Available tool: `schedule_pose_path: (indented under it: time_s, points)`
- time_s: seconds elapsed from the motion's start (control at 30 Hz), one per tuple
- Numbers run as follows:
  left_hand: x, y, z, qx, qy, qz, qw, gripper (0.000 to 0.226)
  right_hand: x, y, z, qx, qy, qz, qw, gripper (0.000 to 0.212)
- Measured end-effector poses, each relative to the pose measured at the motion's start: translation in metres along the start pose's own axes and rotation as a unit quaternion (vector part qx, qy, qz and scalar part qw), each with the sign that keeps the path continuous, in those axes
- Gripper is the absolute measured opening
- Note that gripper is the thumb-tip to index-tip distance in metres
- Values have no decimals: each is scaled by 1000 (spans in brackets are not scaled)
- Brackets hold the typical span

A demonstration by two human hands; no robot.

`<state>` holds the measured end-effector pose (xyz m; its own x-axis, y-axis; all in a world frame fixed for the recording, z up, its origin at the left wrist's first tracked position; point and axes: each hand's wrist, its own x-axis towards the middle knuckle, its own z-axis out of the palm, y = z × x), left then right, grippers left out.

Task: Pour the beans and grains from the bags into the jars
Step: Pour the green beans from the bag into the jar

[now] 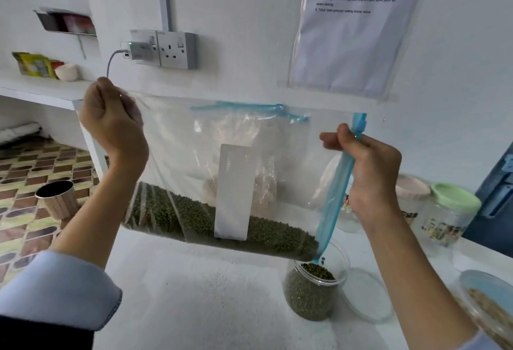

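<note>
Fingers (pixel 109 116) of my left hand (pixel 113 130) are curled tight round one upper corner of the clear plastic bag (pixel 194 138), held high; those of my right hand (pixel 372 166) pinch the blue zip strip (pixel 334 197) on the bag's opposite side. I see the bag stretched between both hands above the white tabletop (pixel 208 294), its long axis running left to right and sloping down to the right. Green beans (pixel 194 219) lie in a band along the lower edge, sliding toward the low corner, which sits right over the open mouth of a clear round jar (pixel 313 294). That jar stands upright, nearly full of beans. Just right of it a clear lid (pixel 369 294) lies flat. Near the wall behind my right hand stand lidded jars, one with a green cap (pixel 455 197). Bare tabletop lies open left of the jar.
</note>
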<state>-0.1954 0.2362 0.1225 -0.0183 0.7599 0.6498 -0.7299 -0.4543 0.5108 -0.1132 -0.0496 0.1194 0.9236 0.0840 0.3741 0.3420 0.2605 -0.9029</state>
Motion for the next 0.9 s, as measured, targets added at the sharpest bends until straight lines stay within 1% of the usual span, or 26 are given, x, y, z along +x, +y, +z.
schedule_pose_path:
  time_s: [0.07, 0.1, 0.2, 0.3, 0.4, 0.5, 0.6, 0.7, 0.8, 0.83, 0.9]
  points:
    - [-1, -1, -1, 1, -4, -4, 1000, 39, -1, 2, 2, -8, -27, 4, 1000, 18]
    - [-1, -1, -1, 2, -3, -6, 1000, 39, -2, 3, 3, -8, -26, 3, 1000, 18]
    - [-1, -1, 0, 10, 2, 1, 1000, 39, -2, 6, 4, 21, 30, -11, 999, 18]
    - [-1, 1, 0, 7, -1, 0, 1000, 39, -4, 7, 7, 11, 6, -8, 1000, 17]
    - [0, 1, 3, 5, 12, 1, 1000, 39, -4, 7, 5, 30, 32, -23, 999, 18]
    - [0, 2, 3, -4, -1, 3, 1000, 38, -3, 7, 4, 12, -3, -18, 1000, 17]
    - [2, 3, 3, -2, 0, 9, 1000, 37, -2, 7, 4, 33, 22, -27, 999, 18]
    - [1, 1, 2, -9, -5, 7, 1000, 37, -2, 6, 4, 6, -7, -22, 1000, 17]
    - [0, 1, 2, 3, -3, 19, 1000, 38, -2, 8, 3, 21, 27, -38, 999, 16]
    - [0, 0, 1, 6, -3, 20, 1000, 38, -2, 7, 3, 18, 20, -38, 999, 17]
    - [0, 0, 1, -2, -8, 13, 1000, 38, -2, 6, 4, -9, -18, -26, 999, 17]
